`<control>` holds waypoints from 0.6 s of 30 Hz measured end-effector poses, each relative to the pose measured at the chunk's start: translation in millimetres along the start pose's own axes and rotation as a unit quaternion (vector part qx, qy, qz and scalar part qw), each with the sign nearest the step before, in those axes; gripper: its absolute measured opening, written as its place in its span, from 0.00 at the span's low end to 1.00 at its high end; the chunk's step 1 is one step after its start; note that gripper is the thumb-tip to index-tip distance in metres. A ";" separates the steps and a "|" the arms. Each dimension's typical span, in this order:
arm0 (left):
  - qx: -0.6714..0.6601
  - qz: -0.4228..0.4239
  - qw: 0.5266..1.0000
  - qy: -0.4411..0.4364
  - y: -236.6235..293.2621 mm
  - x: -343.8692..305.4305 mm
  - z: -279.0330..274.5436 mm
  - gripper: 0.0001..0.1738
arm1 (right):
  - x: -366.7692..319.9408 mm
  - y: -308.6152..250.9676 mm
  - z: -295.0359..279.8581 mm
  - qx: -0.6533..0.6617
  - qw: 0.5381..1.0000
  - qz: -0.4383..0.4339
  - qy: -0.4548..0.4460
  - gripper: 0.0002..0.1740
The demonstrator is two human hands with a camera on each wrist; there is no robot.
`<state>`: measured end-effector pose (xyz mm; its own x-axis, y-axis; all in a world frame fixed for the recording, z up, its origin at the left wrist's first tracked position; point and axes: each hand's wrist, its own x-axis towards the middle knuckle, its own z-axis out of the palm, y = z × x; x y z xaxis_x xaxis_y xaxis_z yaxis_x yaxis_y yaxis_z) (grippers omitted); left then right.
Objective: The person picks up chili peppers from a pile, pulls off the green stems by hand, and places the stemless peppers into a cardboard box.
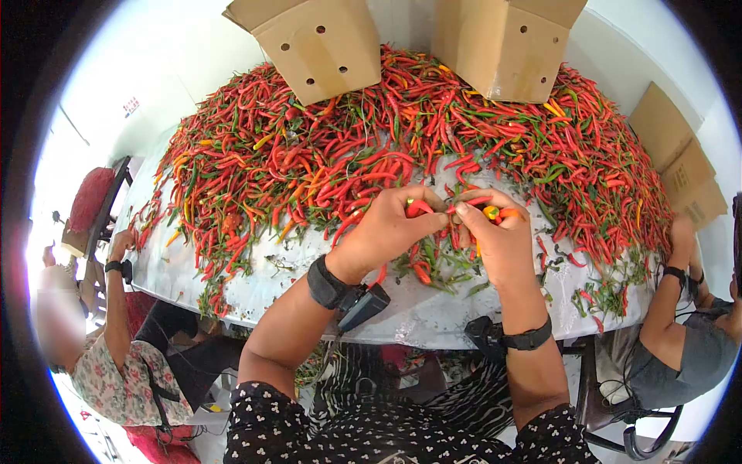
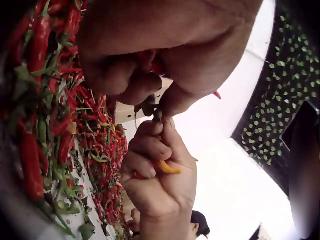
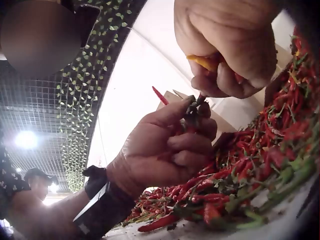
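Observation:
Over the near side of the chili heap, both hands meet at their fingertips. My left hand (image 1: 386,232) curls round a red chili (image 1: 420,206), and a thin red tip (image 3: 160,95) pokes out past that hand in the right wrist view. Curled fingers of my right hand (image 1: 498,247) hold an orange chili (image 1: 510,214) and some red ones; its orange-yellow end (image 2: 170,168) sticks out in the left wrist view. Dark green stems (image 3: 194,112) show between the thumb and fingers where the hands meet. Fingers hide most of the held chilies.
A wide heap of red chilies (image 1: 255,155) covers much of the white table (image 1: 270,290). Two cardboard boxes (image 1: 321,50) (image 1: 502,46) stand at the back. Loose green stems (image 1: 448,274) lie below my hands. Other people sit at the left (image 1: 139,371) and right (image 1: 672,356).

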<state>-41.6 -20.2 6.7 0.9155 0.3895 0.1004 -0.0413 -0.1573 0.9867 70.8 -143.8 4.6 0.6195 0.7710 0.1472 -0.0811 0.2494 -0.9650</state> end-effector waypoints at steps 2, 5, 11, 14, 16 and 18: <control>0.030 0.006 0.999 0.010 4.9 -1.9 -0.4 0.06 | -0.5 0.1 -0.1 -0.030 0.999 -0.024 -0.006 0.06; 0.056 0.069 0.996 0.008 -2.9 0.7 -1.6 0.07 | -0.2 -2.1 -2.1 -0.004 1.000 0.012 -0.010 0.06; 0.028 0.067 0.997 -0.012 -5.6 1.0 -4.5 0.05 | 0.5 -2.5 -5.7 0.084 0.994 0.064 -0.023 0.07; 0.008 0.048 0.999 -0.020 0.9 -1.4 -4.5 0.05 | 0.9 -2.0 -8.4 0.103 0.991 0.078 -0.020 0.08; -0.003 0.036 0.999 -0.019 8.1 -4.1 -2.0 0.05 | 0.7 -3.4 -9.6 0.144 0.984 0.100 -0.022 0.08; -0.014 0.023 0.999 -0.019 10.3 -4.7 -1.2 0.05 | 0.6 -3.9 -11.0 0.169 0.979 0.108 -0.021 0.08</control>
<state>-46.8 -22.6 16.5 0.9266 0.3486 0.1409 -0.0942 -0.1476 0.9846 80.0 -150.7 6.0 0.5269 0.8491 -0.0371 -0.4655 0.2518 -0.8485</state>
